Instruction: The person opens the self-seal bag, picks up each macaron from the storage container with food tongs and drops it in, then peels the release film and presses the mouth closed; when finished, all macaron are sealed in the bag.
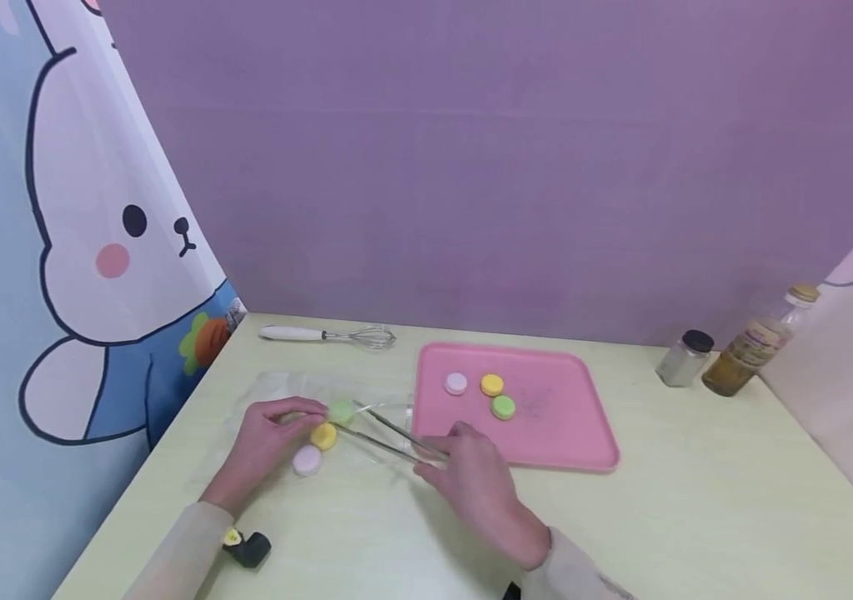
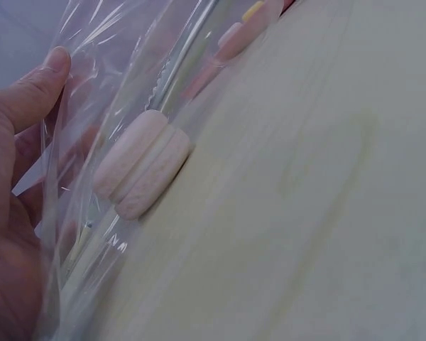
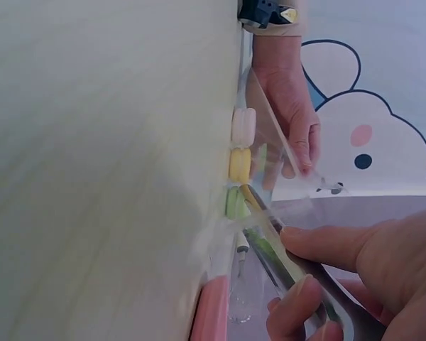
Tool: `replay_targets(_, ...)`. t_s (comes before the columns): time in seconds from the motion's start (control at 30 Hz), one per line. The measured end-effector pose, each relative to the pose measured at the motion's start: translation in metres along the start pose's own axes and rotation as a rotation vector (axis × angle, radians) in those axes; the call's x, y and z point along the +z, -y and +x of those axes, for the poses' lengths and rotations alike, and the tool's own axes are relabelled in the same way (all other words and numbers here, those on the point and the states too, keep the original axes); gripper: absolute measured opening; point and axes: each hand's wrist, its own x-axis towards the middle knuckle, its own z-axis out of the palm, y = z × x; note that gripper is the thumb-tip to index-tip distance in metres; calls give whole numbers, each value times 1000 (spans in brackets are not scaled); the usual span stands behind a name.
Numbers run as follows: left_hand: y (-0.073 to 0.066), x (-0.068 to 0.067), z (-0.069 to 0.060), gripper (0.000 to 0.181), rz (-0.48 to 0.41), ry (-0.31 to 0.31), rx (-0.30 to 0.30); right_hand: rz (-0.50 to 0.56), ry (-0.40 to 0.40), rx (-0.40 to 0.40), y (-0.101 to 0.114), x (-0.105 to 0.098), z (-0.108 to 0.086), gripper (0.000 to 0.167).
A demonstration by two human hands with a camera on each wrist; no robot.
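Observation:
My left hand pinches the edge of a clear plastic bag, with a green macaron, a yellow one and a pale lilac one in a row beside it. In the left wrist view, plastic film runs between the thumb and the pale macaron. Metal tongs are held in my right hand, their arms apart and tips at the bag's mouth near the green macaron. In the right wrist view, the tongs reach the green macaron; whether they touch it I cannot tell.
A pink tray right of the bag holds a lilac, a yellow and a green macaron. Behind the bag lies a whisk. A black-capped jar and a corked bottle stand at the right back.

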Motion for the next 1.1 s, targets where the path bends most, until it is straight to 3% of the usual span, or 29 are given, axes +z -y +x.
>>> replay_targets(0.3, 0, 0, 0, 19, -12, 3, 9, 11, -25, -15, -13, -21, -17, 35)
replay_targets(0.87, 2, 0, 2, 16, -27, 8, 44, 50, -113, 190, -59, -53, -55, 34)
replay_targets(1.1, 4, 1, 1, 16, -26, 4, 39, 8, -122, 249, -75, -68, -69, 34)
